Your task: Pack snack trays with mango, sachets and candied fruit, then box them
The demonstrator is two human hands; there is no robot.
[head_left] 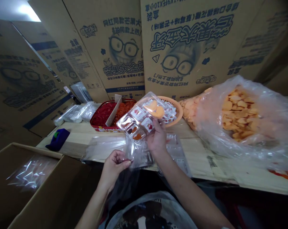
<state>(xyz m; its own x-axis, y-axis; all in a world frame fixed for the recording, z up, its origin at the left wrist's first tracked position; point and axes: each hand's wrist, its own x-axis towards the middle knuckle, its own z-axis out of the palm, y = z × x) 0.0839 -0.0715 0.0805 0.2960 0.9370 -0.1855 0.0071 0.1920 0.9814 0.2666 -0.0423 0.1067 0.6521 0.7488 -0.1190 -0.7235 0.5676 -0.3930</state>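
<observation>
My right hand [158, 137] holds a clear plastic tray [144, 109] by its right edge, tilted above the table. In the tray's compartments lie orange candies [157, 110], small printed packets [137, 113] and a few red and orange pieces. Below it, my left hand [116, 163] pinches the edge of a clear plastic bag [136, 152] between thumb and fingers. The bag's upper end is close to the tray's lower corner; whether the tray is inside it I cannot tell.
Behind stand a red tin [103, 128] of red and orange pieces and an orange basket [179, 111] of packets. A big bag [206, 127] of orange candies sits right. A blue tape dispenser [58, 139] and an open carton [41, 203] are left. Printed cardboard boxes [124, 79] wall the back.
</observation>
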